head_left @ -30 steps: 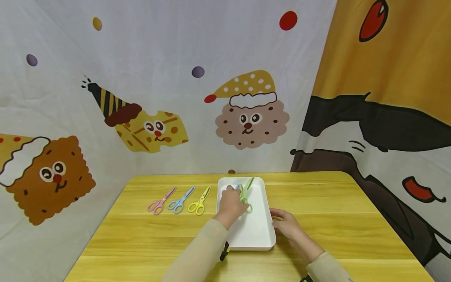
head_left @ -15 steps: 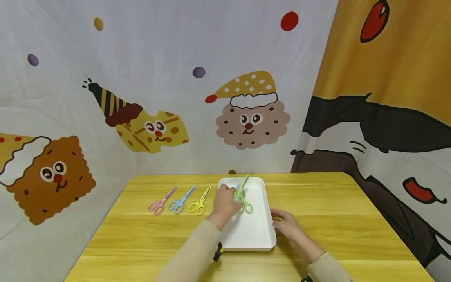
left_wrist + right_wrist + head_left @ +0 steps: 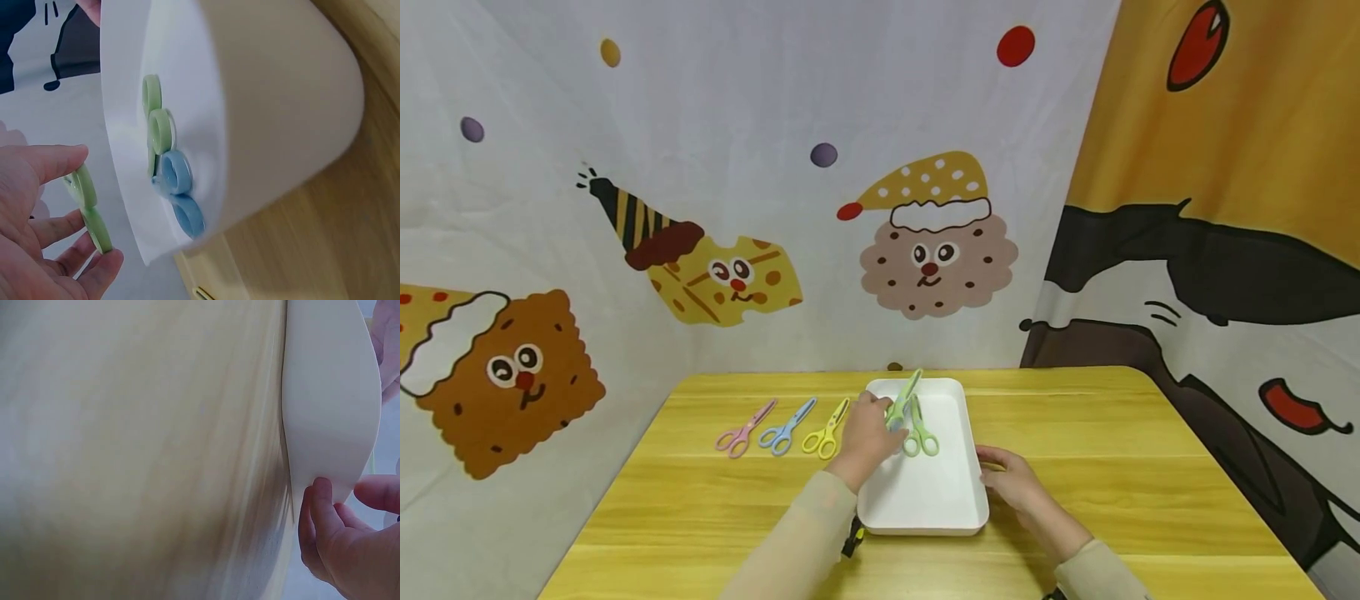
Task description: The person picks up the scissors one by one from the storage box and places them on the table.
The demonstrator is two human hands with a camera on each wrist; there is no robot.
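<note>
My left hand (image 3: 868, 433) pinches light green scissors (image 3: 903, 400) above the white tray (image 3: 925, 500), blades pointing away. In the left wrist view, thumb and fingertips grip the scissors by their green handle loops (image 3: 97, 226). Inside the tray lies a second pair of light green scissors (image 3: 918, 423). Beside it are blue scissors (image 3: 177, 174), mostly hidden behind my left hand in the head view. My right hand (image 3: 1015, 481) holds the tray's right side, fingers against the outer wall and thumb at the rim.
Left of the tray, pink scissors (image 3: 744, 429), blue scissors (image 3: 787, 427) and yellow scissors (image 3: 825, 430) lie in a row on the wooden table (image 3: 700, 517). A cartoon-printed cloth (image 3: 737, 108) hangs behind the table.
My left hand has drawn left with the held green scissors, separating them from the green pair in the tray, which now shows. My right hand has stayed at the tray.
</note>
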